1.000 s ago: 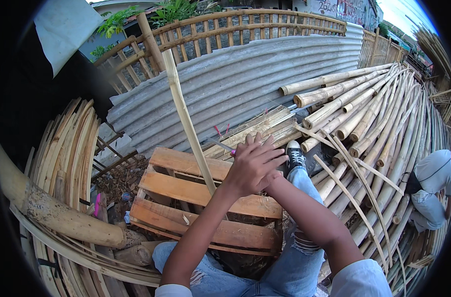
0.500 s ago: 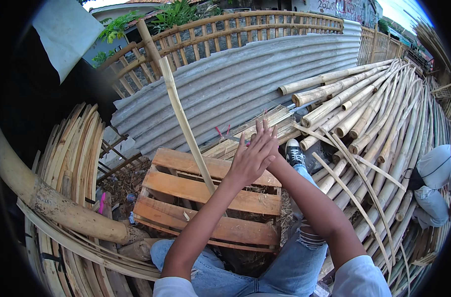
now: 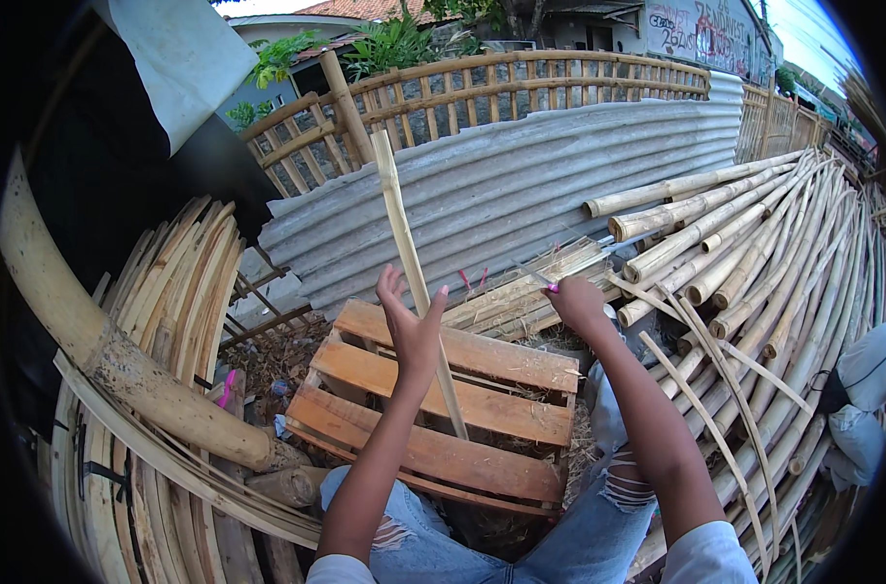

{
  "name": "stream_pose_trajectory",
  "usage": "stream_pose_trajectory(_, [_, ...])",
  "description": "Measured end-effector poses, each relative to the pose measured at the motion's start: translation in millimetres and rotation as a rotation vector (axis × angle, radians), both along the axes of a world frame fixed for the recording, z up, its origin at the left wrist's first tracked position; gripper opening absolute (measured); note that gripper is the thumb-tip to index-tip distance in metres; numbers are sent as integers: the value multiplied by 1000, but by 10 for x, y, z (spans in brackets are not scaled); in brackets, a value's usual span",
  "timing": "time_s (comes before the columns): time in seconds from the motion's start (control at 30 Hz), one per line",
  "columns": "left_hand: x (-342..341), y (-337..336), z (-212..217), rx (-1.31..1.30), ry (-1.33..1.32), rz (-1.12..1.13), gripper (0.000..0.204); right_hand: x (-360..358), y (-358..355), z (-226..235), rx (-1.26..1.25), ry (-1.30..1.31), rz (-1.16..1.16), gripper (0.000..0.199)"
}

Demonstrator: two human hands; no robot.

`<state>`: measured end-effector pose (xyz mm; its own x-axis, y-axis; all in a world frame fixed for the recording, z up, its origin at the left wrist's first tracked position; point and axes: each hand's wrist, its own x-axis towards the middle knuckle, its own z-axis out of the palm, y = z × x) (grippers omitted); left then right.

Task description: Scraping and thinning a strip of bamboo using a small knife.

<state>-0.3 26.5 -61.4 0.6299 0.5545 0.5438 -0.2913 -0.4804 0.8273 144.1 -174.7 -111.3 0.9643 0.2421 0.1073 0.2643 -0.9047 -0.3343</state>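
Observation:
A split bamboo strip (image 3: 397, 209) stands nearly upright, its lower end at the slatted wooden crate (image 3: 443, 409) before me. My left hand (image 3: 414, 331) is open beside this strip, thumb and fingers apart, with the strip passing behind the gap between them. Over to the right, my right hand (image 3: 579, 304) is closed around what looks like a knife (image 3: 540, 277); a thin blade and a bit of pink handle show at the fist, and the rest is hidden. Beyond the crate lies a bundle of split bamboo strips (image 3: 521, 292).
Bamboo poles (image 3: 754, 263) are piled at the right, with loose strips (image 3: 730, 399) across them. A thick bamboo pole (image 3: 161, 389) and stacked split bamboo (image 3: 170, 292) stand at the left. Corrugated sheeting (image 3: 521, 175) and a bamboo fence (image 3: 521, 83) run behind. Another person (image 3: 861, 389) is at the right edge.
My hands were together above the crate and have parted: the left now is open by the strip, the right out to the right with the knife. The view has shifted slightly.

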Motion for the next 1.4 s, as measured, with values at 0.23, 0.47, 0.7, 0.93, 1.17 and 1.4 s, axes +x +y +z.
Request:
stream_pose_trajectory(0.23, [273,307,-72,-179,41,-150,58,-11,30,46,313,-70,134,33])
stream_pose_trajectory(0.47, [354,216,-142,-626,39,-517,18,-189,125,352,502,-80,210,27])
stream_pose_trajectory(0.7, [329,285,-91,-804,142,-1017,26,-486,421,1153,517,-378,282,25])
stream_pose_trajectory(0.93, [399,303,-103,-868,181,-1243,27,-329,835,1812,-5,-616,467,20])
stream_pose_trajectory(1.17, [400,316,-137,-865,186,-1294,28,-260,908,2020,-385,-748,583,15])
stream_pose_trajectory(1.4, [455,283,-146,-848,171,-1274,29,-116,950,1911,-188,-838,444,18])
